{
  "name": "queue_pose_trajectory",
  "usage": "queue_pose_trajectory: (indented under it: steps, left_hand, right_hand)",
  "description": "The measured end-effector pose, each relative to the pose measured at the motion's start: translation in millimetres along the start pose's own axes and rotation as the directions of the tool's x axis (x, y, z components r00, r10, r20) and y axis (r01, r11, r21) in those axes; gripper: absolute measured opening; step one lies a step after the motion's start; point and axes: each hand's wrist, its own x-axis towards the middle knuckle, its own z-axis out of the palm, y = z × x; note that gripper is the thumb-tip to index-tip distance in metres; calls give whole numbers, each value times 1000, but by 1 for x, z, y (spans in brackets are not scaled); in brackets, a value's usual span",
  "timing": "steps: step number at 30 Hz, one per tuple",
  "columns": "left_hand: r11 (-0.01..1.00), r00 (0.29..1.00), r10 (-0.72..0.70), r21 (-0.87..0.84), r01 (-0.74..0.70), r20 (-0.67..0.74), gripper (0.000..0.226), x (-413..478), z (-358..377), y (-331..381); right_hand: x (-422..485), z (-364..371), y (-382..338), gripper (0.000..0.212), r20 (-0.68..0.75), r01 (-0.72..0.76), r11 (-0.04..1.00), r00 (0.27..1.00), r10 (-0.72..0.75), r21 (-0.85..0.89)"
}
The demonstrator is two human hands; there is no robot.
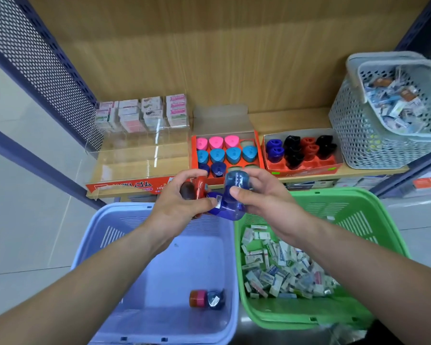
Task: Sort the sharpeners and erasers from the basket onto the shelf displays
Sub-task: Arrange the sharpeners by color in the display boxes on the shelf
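At the far left of the wooden shelf stands the clear plastic display, with boxed erasers stacked along its back row. Below it, at my left, is the lilac basket; two sharpeners lie side by side and touching on its floor, a red-and-pink sharpener and a blue sharpener.

My left hand is above that basket's far rim, fingers curled round a red sharpener. A dark blue sharpener sits against my left thumb; I think that hand has it too, though where the hands meet is hard to make out. My right hand is just beside the left, thumb and fingers closed round a see-through blue sharpener that touches the dark blue one.

Behind my hands on the shelf is a red tray holding rows of pink and light blue sharpeners, with some slots at its front and right unfilled. Right beside it is a second red tray with dark blue, black and red sharpeners.

To my lower right, touching the lilac basket, the green basket holds a heap of wrapped erasers. At the far right of the shelf stands a grey basket, holding more small packets.
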Motion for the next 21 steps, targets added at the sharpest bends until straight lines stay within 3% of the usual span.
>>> queue_pose_trajectory:
  steps: [9,12,16,21]
  left_hand:
    - [999,999,23,45,-21,-42,51,2,-7,3]
    - [998,997,30,48,-26,-66,51,0,-10,4]
    - [994,995,63,94,-55,-74,52,-4,-13,5]
    - [985,993,91,153,-78,-77,53,-8,-14,5]
  right_hand:
    - [0,-9,-3,40,9,25,994,1000,-24,-109]
    - [-1,-7,1,49,8,38,982,999,-38,-187]
    - [0,-7,6,49,-35,134,912,986,-160,-387]
    - [-3,-9,2,43,-23,202,877,972,-236,-437]
